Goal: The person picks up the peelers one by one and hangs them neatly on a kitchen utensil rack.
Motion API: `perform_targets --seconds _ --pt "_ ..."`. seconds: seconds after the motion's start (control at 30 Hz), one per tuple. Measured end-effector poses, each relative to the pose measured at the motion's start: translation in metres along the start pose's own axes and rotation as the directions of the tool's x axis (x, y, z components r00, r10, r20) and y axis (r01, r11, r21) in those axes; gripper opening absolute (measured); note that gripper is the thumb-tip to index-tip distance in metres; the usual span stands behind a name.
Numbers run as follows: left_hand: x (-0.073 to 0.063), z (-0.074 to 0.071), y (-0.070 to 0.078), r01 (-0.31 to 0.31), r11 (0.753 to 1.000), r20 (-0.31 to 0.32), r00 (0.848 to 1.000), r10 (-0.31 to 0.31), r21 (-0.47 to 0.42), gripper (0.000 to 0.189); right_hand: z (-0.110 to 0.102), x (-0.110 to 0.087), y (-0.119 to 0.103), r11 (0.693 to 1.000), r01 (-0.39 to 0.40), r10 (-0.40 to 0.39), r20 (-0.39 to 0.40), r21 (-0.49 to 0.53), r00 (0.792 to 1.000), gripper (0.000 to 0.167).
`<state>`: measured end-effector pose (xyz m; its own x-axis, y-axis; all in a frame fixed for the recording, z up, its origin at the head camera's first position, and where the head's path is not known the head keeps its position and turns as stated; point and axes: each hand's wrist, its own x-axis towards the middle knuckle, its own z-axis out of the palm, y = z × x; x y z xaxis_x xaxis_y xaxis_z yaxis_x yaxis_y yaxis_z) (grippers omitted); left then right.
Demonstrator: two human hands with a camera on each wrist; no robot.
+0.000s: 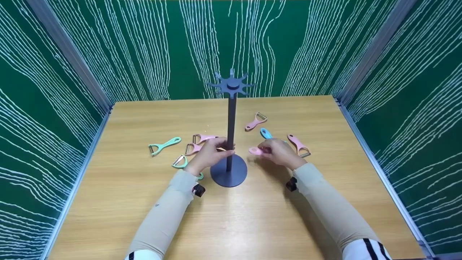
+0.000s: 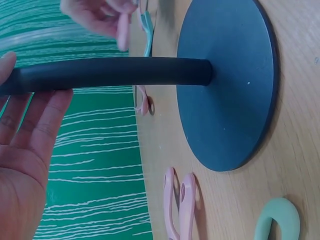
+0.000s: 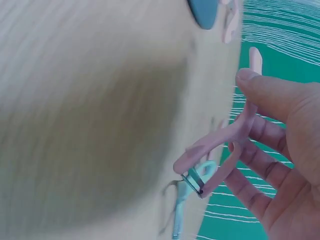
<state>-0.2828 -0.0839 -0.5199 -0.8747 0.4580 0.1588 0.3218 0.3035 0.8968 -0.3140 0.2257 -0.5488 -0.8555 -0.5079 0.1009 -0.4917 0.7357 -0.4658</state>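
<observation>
A dark utensil stand (image 1: 231, 119) rises upright from its round base (image 1: 230, 178), with a hooked ring (image 1: 232, 83) on top. My left hand (image 1: 210, 155) holds the pole partway up, thumb on one side and fingers on the other. To the right of the pole, my right hand (image 1: 281, 153) pinches a pink peeler (image 3: 244, 122) by its handle, held above the table. In the head view the handle end points toward the stand and the blade end is hidden by the hand. No peeler hangs on the ring.
Left of the stand lie green peelers (image 1: 166, 144) and two pink peelers (image 1: 195, 148), partly behind my left hand. On the right are a blue peeler (image 1: 266, 133) and further pink peelers (image 1: 296, 141). Green patterned panels (image 1: 296, 47) enclose the wooden table (image 1: 231, 224) at back and sides.
</observation>
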Motion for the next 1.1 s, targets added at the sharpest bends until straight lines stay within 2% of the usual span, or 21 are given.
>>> perform_targets --seconds 0.2,0.37,0.5,0.83,0.93,1.1 --pt "-0.001 0.000 -0.003 -0.016 1.000 -0.009 1.000 0.016 0.021 0.022 -0.010 0.002 -0.012 0.998 -0.048 0.051 -0.049 0.045 0.997 0.026" --pt "-0.001 0.000 -0.004 -0.013 1.000 -0.008 1.000 0.013 0.019 0.022 -0.019 0.002 -0.025 0.994 -0.100 0.104 -0.084 0.049 0.991 0.032" --pt "-0.001 -0.001 -0.002 -0.008 1.000 0.000 1.000 0.008 0.023 0.020 -0.026 0.002 -0.033 0.993 -0.113 0.117 -0.118 0.043 0.986 0.035" --pt "0.000 -0.001 0.000 -0.012 0.999 0.004 1.000 0.012 0.032 0.018 -0.040 0.001 -0.049 0.999 -0.036 0.046 -0.278 0.038 0.959 0.039" --pt "0.000 0.000 -0.001 -0.025 0.999 0.003 1.000 0.025 0.029 0.017 -0.044 0.001 -0.053 0.999 0.013 -0.001 -0.328 0.033 0.945 0.038" --pt "0.001 0.001 0.000 -0.034 0.999 0.001 0.999 0.034 0.028 0.015 -0.051 0.000 -0.062 0.997 0.060 -0.035 -0.403 0.047 0.915 0.040"
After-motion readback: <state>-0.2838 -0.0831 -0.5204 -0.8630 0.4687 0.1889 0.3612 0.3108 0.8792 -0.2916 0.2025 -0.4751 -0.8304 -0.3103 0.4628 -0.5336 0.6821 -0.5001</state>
